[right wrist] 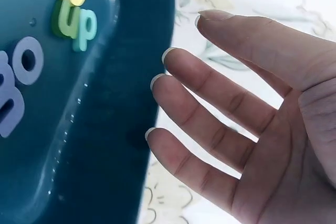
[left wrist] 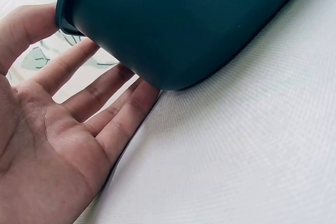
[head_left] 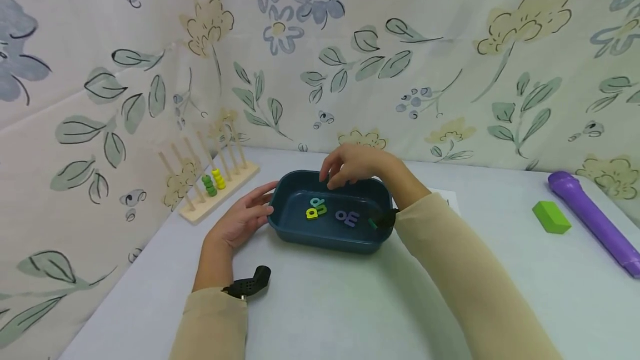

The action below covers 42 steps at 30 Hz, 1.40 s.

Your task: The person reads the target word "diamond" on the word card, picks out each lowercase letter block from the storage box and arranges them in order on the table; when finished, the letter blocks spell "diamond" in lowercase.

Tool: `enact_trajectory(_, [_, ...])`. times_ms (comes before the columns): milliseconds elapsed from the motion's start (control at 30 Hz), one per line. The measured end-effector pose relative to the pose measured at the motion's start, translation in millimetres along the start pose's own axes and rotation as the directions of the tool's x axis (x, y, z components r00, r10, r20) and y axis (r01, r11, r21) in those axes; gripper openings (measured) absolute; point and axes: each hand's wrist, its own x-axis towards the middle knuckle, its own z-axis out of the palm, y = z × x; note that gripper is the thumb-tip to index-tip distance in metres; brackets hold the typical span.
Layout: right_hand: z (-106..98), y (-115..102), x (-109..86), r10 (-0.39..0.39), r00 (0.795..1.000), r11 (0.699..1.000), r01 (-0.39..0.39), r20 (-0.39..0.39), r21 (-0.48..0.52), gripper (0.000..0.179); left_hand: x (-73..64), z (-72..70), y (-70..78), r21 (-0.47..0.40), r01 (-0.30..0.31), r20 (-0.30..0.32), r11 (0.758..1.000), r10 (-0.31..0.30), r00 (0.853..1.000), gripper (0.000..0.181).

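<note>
A dark teal plastic basin (head_left: 320,240) stands on the white table. In it lie a yellow letter (head_left: 312,214), a green letter u (right wrist: 65,20), a light teal letter (head_left: 317,202), a purple letter o (head_left: 341,215) and a purple letter m (head_left: 351,219). Part of another green piece (head_left: 372,224) shows beside the right wrist's camera. My left hand (head_left: 246,214) touches the basin's left end, thumb at the rim and fairly straight fingers along the outer wall. My right hand (head_left: 353,164) hovers over the far rim, fingers relaxed and holding nothing.
A wooden peg rack (head_left: 220,196) with green beads (head_left: 209,185) and yellow beads (head_left: 218,178) stands at the left. To the right lie a green block (head_left: 551,217) and a purple toy microphone (head_left: 592,221). A white sheet (head_left: 448,198) shows partly behind the right arm. Floral cloth hangs behind.
</note>
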Motion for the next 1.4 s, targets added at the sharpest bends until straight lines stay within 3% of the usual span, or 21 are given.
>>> enact_trajectory(533, [18.1,-9.7,34.8,-0.014,0.991,0.996,0.026,0.134,-0.084,0.033,1.1,1.9,1.1,0.008,-0.007,0.025,1.000,0.007,1.000,0.068])
enact_trajectory(800, [26.6,-17.0,47.5,0.044,0.976,0.989,-0.013,0.212,-0.144,0.040,1.0,4.1,2.5,-0.011,-0.003,0.021,1.000,0.003,1.000,0.068])
enact_trajectory(1100, [40.5,-12.9,58.8,0.103,0.959,0.991,-0.077,0.263,-0.105,0.042,2.9,-0.7,-1.0,-0.029,-0.011,0.023,1.000,0.011,1.000,0.069])
enact_trajectory(1400, [52.3,-6.1,67.9,0.037,0.956,0.998,-0.018,0.290,-0.067,0.038,2.4,-2.0,-2.3,-0.016,-0.014,0.017,1.000,0.014,1.000,0.068])
